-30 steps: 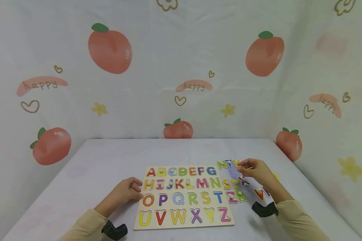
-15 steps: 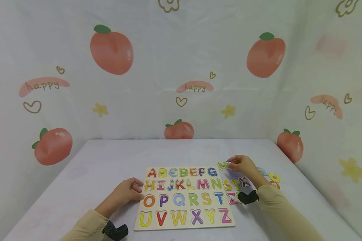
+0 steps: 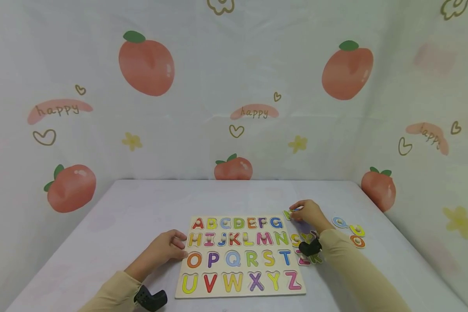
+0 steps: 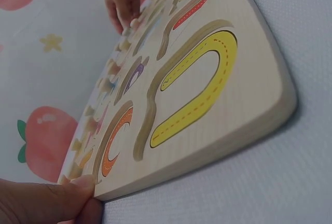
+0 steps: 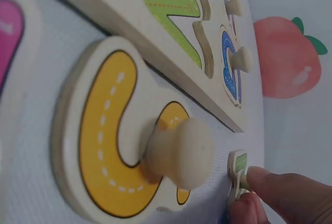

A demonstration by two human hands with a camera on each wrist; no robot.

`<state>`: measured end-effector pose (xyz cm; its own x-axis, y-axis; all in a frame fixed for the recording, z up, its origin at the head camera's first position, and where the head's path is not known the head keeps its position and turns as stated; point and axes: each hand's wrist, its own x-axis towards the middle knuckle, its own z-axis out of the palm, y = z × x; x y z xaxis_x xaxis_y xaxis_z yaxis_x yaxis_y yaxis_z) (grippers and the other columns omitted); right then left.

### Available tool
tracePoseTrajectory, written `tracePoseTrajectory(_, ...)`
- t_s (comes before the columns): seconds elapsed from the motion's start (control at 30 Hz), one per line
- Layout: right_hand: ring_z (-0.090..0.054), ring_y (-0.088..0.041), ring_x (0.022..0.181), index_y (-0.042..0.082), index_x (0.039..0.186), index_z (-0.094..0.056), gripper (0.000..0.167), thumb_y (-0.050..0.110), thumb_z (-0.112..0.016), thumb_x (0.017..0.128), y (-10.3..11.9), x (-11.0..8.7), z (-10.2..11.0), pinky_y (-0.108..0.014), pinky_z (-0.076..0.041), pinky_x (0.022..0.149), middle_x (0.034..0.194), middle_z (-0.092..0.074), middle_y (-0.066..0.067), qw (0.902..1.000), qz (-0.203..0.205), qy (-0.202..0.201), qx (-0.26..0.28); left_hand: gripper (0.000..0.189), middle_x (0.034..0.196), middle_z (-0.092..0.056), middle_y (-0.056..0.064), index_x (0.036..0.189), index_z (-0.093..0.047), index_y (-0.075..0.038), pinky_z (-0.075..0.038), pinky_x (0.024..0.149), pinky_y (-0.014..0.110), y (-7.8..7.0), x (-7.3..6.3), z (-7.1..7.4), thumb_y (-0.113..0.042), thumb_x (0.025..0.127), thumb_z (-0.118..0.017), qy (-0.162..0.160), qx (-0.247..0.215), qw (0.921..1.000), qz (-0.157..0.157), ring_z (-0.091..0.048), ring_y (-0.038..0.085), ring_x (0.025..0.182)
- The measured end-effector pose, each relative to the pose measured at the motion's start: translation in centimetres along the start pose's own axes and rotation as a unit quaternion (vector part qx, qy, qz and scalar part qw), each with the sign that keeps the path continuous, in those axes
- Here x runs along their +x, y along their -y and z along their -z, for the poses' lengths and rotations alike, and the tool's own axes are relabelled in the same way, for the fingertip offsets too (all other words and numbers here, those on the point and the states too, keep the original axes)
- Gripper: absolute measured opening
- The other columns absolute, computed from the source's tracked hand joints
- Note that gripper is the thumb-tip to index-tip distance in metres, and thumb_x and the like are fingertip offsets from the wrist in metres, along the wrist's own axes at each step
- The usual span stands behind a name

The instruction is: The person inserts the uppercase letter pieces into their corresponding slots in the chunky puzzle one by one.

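Note:
A wooden alphabet puzzle board [image 3: 239, 268] lies flat, with knobbed letters in its upper rows. The N recess [image 5: 176, 22] and both lower rows hold no pieces. My left hand [image 3: 161, 250] pinches the board's left edge, its thumb [image 4: 83, 181] on top beside the O recess. Past the far right corner, my right hand [image 3: 309, 215] pinches the small knob of a green letter piece [image 5: 238, 163], an N, at the table surface. A blue T piece beside it is mostly hidden by the fingers. An orange S piece [image 5: 104, 146] lies along the board's right edge.
Right of the board lie loose Y, Z [image 3: 304, 260] and R pieces, partly covered by the right wrist's camera [image 3: 310, 247]. Farther right are the Q [image 3: 340, 222], U [image 3: 357, 229] and O [image 3: 357, 242] pieces. A printed curtain hangs behind the table.
My right hand has moved left from near the V piece, across the T, to the green N piece and now pinches its knob. The left hand stays at the board's edge.

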<state>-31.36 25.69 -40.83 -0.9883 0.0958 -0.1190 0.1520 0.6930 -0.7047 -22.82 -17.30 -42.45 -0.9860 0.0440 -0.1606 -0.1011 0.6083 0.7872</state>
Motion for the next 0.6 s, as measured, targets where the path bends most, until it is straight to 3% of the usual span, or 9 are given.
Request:
tracePoseTrajectory(0.27, -0.059, -0.009, 0.063, 0.001, 0.096, -0.072, 0.017, 0.007, -0.074, 0.080, -0.1, 0.2, -0.3, -0.024, -0.043, 0.060, 0.074, -0.068, -0.001, 0.9999, 0.010, -0.009, -0.005, 0.047, 0.087, -0.060, 0.005, 0.114, -0.060, -0.001, -0.048, 0.067, 0.029, 0.0, -0.1, 0.0, -0.011, 0.073, -0.082, 0.002, -0.002, 1.0000, 0.005, -0.056, 0.017, 0.075)
tracePoseTrajectory(0.6, -0.060, -0.013, 0.070, 0.000, 0.099, -0.071, 0.019, 0.011, -0.072, 0.084, 1.5, -1.8, 0.6, -0.028, -0.048, 0.066, 0.083, -0.069, -0.006, 0.9991, 0.026, -0.021, 0.025, 0.047, 0.087, -0.060, 0.005, 0.113, -0.060, -0.001, -0.048, 0.067, 0.029, -0.1, 0.0, 0.0, -0.011, 0.074, -0.082, 0.002, 0.003, 1.0000, 0.004, -0.056, 0.016, 0.075)
